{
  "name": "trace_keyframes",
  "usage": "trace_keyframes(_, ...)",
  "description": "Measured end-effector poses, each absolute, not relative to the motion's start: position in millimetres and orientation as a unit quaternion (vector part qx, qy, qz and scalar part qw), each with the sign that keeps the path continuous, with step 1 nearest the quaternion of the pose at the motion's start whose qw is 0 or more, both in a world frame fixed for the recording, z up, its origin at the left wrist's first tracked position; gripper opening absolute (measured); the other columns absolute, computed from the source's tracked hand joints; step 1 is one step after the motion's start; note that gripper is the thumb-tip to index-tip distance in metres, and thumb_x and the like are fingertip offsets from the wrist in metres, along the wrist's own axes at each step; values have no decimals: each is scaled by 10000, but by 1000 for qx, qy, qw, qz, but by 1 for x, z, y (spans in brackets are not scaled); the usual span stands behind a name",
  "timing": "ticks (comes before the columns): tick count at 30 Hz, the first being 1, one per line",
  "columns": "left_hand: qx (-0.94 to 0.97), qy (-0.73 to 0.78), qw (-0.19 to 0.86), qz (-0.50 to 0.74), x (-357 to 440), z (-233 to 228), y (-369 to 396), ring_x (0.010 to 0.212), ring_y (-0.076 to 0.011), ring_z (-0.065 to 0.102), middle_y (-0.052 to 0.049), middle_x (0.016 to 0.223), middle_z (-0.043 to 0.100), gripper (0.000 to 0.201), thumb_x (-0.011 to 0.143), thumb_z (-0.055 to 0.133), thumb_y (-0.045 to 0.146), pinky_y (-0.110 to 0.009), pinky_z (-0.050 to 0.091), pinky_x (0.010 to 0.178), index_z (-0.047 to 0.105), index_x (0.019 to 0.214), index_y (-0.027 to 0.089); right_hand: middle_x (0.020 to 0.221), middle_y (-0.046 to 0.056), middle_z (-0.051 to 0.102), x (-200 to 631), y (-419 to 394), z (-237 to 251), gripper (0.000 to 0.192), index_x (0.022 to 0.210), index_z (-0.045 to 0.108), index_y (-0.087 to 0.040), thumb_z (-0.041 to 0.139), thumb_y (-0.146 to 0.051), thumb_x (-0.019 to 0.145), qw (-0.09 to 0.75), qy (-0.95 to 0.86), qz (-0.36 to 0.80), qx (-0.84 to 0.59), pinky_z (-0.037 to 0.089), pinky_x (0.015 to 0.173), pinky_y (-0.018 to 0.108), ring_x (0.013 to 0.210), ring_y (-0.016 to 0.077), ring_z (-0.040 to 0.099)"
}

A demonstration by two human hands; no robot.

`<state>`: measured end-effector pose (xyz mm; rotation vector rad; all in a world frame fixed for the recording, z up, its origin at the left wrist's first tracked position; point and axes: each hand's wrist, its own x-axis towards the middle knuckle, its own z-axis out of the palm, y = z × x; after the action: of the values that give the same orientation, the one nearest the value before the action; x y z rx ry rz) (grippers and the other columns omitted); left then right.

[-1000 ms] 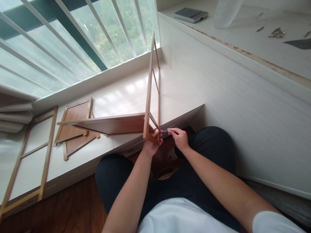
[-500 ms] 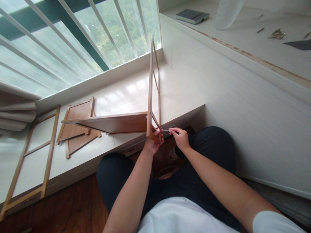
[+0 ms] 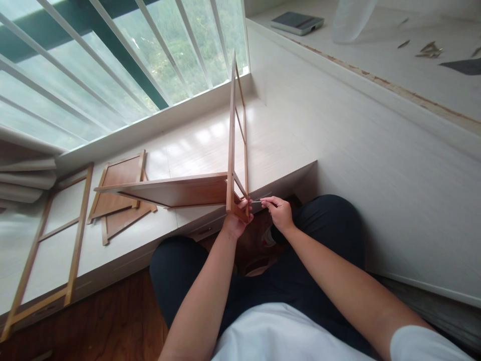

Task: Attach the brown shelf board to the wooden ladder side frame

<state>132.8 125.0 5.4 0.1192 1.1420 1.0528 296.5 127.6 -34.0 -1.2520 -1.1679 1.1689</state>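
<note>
Your left hand point(image 3: 236, 224) is closed around the bottom corner of the upright wooden frame point(image 3: 231, 135), fingers wrapped over its lower rail at the near edge of the white platform point(image 3: 195, 145). Your right hand point(image 3: 278, 212) sits just beside that same corner, its fingers pinched shut on a thin metal tool point(image 3: 256, 202) whose tip points at the frame's corner; whether the tip touches the wood is too small to tell. A wooden shelf panel point(image 3: 169, 190) juts out leftward from the frame, joined to it near its lower end and held above the platform.

Left of the frame, flat on the platform, lie two stacked wooden panels point(image 3: 118, 193), and further left a second ladder-like frame point(image 3: 48, 245). Right of the frame and higher up, the raised white ledge point(image 3: 376, 70) carries a grey flat device point(image 3: 296, 23) and a few small scattered pieces point(image 3: 428, 50). No container is clearly readable among these.
</note>
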Motion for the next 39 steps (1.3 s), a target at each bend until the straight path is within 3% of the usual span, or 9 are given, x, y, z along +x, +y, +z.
trace_keyframes(5,51,517,711,474,133,6,126,622,-79,654,-13,847,760,125,857,702,146,-198,520,514,736,977,147,818,56,772,295,126,-33,176,883,822,-178,714,-311,839,500,-498,493,-510,547,763,290,762,177,702)
trace_keyframes(30,54,519,709,475,133,6,125,619,-83,646,-22,833,758,151,835,721,149,-201,509,522,754,983,148,795,68,764,295,130,-36,244,916,819,-160,726,-368,828,512,-456,491,-537,519,649,289,657,165,652)
trace_keyframes(39,52,514,713,475,132,4,125,614,-84,651,-15,810,755,150,840,715,150,-198,514,525,749,986,149,787,50,756,296,128,-37,193,918,823,-186,719,-335,851,524,-488,467,-519,537,727,301,715,172,675)
